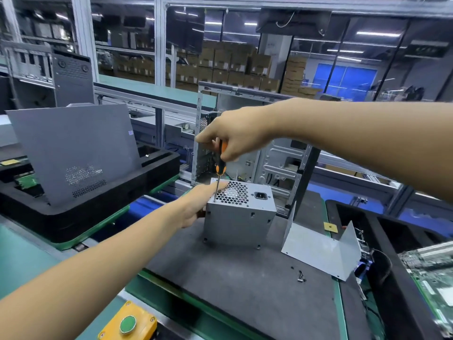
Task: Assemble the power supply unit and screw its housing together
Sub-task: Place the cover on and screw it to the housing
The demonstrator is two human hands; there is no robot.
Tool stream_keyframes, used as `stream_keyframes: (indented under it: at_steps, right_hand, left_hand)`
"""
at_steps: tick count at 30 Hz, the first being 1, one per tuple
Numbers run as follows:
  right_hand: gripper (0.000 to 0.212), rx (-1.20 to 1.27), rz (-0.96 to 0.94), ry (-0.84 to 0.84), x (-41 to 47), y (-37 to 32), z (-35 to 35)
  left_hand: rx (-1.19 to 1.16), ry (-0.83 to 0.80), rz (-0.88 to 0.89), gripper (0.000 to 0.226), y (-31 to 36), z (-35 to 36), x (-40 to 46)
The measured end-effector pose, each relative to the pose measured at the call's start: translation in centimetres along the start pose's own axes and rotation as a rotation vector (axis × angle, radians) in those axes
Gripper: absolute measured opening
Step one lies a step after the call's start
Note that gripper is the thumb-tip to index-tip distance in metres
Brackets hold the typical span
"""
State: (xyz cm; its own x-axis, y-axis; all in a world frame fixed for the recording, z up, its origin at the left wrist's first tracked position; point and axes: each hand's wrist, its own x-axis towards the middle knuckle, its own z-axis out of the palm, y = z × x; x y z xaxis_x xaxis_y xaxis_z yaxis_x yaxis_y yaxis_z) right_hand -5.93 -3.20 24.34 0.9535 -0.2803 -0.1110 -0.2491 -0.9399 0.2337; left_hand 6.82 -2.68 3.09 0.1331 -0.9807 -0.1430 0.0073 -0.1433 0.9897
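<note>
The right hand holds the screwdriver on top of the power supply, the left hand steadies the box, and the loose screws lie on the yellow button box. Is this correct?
Not quite. The head view shows the loose screws lying on the dark grey mat, not on the yellow button box. The rest holds: right hand, screwdriver, power supply, left hand.

Right hand [236, 138] raised, fingers curled in grip; left hand [199, 204] lower, fingers extended forward
</note>
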Motion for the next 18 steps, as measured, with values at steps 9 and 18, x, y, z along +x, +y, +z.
stream_keyframes:
  at_steps: [9,18]
  right_hand:
    - [0.033,0.272,0.015,0.142,-3.1,2.2,2.6]
    - [0.016,0.539,0.153,0.219,-4.8,5.0,8.1]
  left_hand:
    - [0.122,0.116,0.465,0.061,-2.5,0.8,-1.6]
    - [0.471,0.189,0.728,0.046,-7.0,1.5,-1.2]
